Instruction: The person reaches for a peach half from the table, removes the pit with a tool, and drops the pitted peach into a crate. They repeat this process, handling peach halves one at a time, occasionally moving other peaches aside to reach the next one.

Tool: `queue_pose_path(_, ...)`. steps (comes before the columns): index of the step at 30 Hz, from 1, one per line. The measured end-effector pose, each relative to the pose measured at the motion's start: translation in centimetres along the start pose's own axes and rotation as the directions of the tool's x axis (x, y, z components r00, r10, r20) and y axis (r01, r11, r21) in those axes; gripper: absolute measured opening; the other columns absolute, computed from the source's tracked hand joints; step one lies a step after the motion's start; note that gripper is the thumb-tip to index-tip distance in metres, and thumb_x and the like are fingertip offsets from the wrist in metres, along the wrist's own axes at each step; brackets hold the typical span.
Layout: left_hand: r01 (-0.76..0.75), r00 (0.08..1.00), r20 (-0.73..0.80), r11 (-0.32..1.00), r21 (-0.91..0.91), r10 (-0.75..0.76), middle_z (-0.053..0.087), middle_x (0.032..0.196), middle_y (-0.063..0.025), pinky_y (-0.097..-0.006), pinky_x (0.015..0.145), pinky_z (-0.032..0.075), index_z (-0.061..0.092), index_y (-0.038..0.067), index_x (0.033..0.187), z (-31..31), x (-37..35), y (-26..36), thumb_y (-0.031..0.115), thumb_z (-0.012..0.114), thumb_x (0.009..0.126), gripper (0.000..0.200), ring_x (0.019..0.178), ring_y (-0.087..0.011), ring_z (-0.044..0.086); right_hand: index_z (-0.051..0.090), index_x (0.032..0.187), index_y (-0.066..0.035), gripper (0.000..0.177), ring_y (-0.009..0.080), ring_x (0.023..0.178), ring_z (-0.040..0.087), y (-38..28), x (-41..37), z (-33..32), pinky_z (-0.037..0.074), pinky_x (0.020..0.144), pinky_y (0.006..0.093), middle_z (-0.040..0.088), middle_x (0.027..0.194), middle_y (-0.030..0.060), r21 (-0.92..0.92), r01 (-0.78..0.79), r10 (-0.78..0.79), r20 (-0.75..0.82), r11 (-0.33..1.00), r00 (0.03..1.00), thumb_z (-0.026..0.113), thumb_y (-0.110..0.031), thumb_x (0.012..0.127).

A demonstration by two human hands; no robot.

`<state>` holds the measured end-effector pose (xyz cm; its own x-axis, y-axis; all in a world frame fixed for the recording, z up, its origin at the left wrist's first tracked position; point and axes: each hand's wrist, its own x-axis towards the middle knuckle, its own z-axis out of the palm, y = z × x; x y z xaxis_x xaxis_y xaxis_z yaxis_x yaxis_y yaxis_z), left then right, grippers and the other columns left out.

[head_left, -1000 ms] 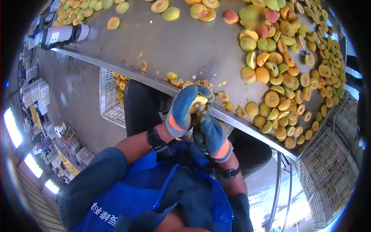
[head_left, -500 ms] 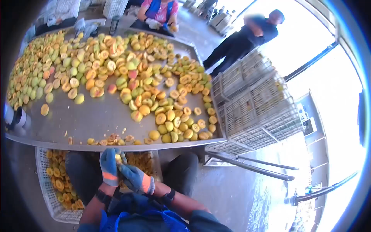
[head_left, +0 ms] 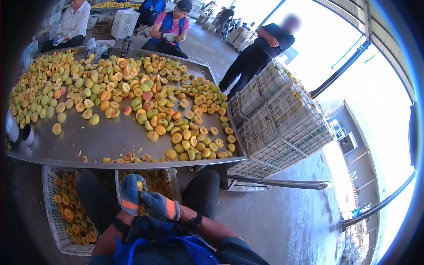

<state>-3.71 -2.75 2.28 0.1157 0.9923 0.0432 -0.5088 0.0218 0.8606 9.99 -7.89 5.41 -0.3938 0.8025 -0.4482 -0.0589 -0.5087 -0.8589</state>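
My left hand [head_left: 130,193], in a blue-grey glove with an orange band, grips a small yellow piece of stone fruit [head_left: 140,186], apricot- or peach-like. Close against it is my gloved right hand [head_left: 160,205], fingers curled near the fruit; what they hold, if anything, is hidden. Both hands are over my lap, just below the front edge of the metal table [head_left: 119,164]. Halved yellow-green fruits [head_left: 181,139] with orange flesh lie cut side up and down on the table. Small scraps [head_left: 129,157] lie along its near edge.
Below the table, a white crate [head_left: 52,207] holds fruit halves [head_left: 70,214]; another crate [head_left: 176,183] sits between my legs. Stacked crates [head_left: 282,126] stand at the right. A dark cup [head_left: 27,134] lies at left. Co-workers [head_left: 171,31] sit across; another person [head_left: 260,51] stands behind.
The view has tilted up, showing more of the people and background. My hands stay together, slightly lower and further right in view, with the fruit piece still in my left fingers.
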Motion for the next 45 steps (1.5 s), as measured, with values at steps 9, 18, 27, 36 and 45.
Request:
queue_pose_path(9,0.097,0.993,0.072,0.995,0.012,-0.098,0.066,0.077,-0.0078,-0.0282,0.062,0.052,0.065,0.003,0.088,1.1,-0.3,2.7,0.034,0.053,0.105,0.037,0.066,-0.0160,0.063,0.057,0.094,-0.011,0.047,0.0045,0.044,0.040,-2.0,-1.9,0.0,0.028,0.039,0.0196,0.046,0.061,-0.0063,0.375,-0.174,0.087,0.239,0.911,0.967,0.043,-0.054,0.107)
queue_pose_path(18,0.103,0.981,0.159,0.993,0.050,-0.109,0.069,0.080,-0.0099,-0.0309,0.067,0.054,0.067,0.003,0.087,0.1,-0.6,0.2,0.033,0.056,0.103,0.035,0.070,-0.0177,0.065,0.055,0.100,-0.011,0.046,0.0046,0.042,0.034,-0.6,-2.4,-1.8,0.026,0.037,0.0192,0.042,0.060,-0.0049,0.548,-0.357,0.040,0.506,0.756,0.861,0.040,-0.053,0.108)
queue_pose_path(27,0.084,0.964,0.248,0.995,0.046,-0.093,0.068,0.082,-0.0109,-0.0314,0.071,0.053,0.066,0.002,0.087,-0.1,-1.0,-0.4,0.032,0.054,0.103,0.036,0.076,-0.0186,0.065,0.055,0.100,-0.010,0.046,0.0037,0.042,0.034,1.3,-2.4,-2.7,0.026,0.037,0.0181,0.043,0.060,-0.0048,0.588,-0.454,0.065,0.562,0.669,0.824,0.040,-0.053,0.108)
queue_pose_path(36,0.480,0.877,0.198,0.819,-0.314,-0.438,0.063,0.084,-0.0079,-0.0307,0.067,0.054,0.060,0.007,0.095,0.1,-0.6,0.5,0.041,0.049,0.106,0.037,0.073,-0.0176,0.062,0.057,0.100,-0.009,0.044,0.0039,0.041,0.039,2.4,-1.3,-2.4,0.028,0.036,0.0184,0.046,0.059,-0.0039,0.610,-0.385,-0.032,0.559,0.693,0.828,0.042,-0.049,0.109)
queue_pose_path(45,0.342,0.873,-0.272,0.906,-0.248,-0.404,0.063,0.077,-0.0028,-0.0201,0.046,0.045,0.060,0.012,0.091,-5.5,-0.8,-3.1,0.042,0.059,0.101,0.032,0.060,-0.0126,0.062,0.057,0.121,0.000,0.028,0.0065,0.052,0.050,-3.4,-2.1,-3.2,0.040,0.049,0.0232,0.061,0.076,0.0039,-0.389,0.466,-0.578,-0.250,0.794,0.777,0.062,-0.016,0.098)
